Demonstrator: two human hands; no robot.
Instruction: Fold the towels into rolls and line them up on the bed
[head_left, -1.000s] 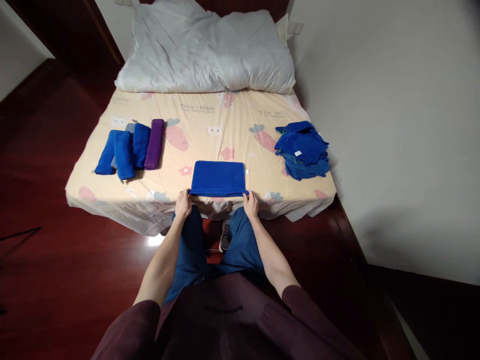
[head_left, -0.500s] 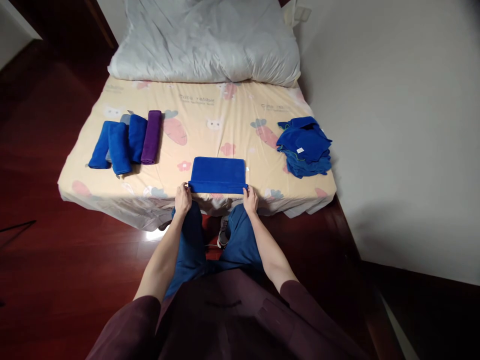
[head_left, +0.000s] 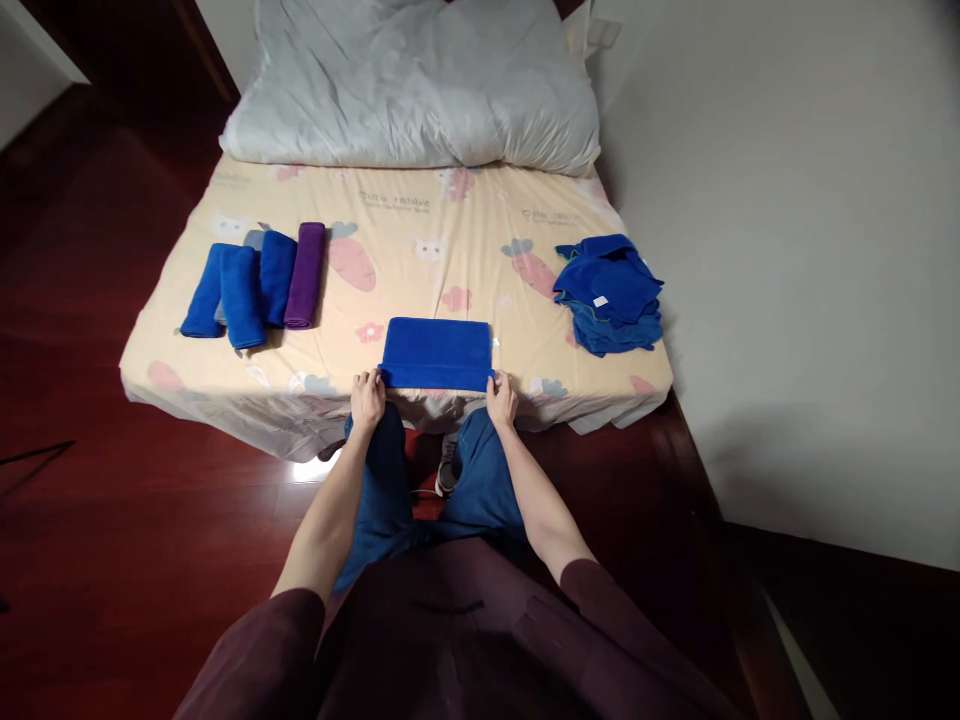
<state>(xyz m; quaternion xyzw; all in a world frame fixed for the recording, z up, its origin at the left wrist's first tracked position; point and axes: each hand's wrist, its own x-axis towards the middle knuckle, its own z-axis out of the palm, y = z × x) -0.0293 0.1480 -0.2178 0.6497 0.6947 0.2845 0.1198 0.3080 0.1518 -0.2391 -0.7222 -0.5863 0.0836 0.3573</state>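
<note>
blue towel lower centre, long axis left-right | my left hand pinches its near-left corner | my right hand its near-right, grip probably closed | both equally near

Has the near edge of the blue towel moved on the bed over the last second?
Yes. Both hands, left hand and right hand, have rolled the blue towel away from the bed's near edge, toward the pillow; it now looks shorter.
</note>
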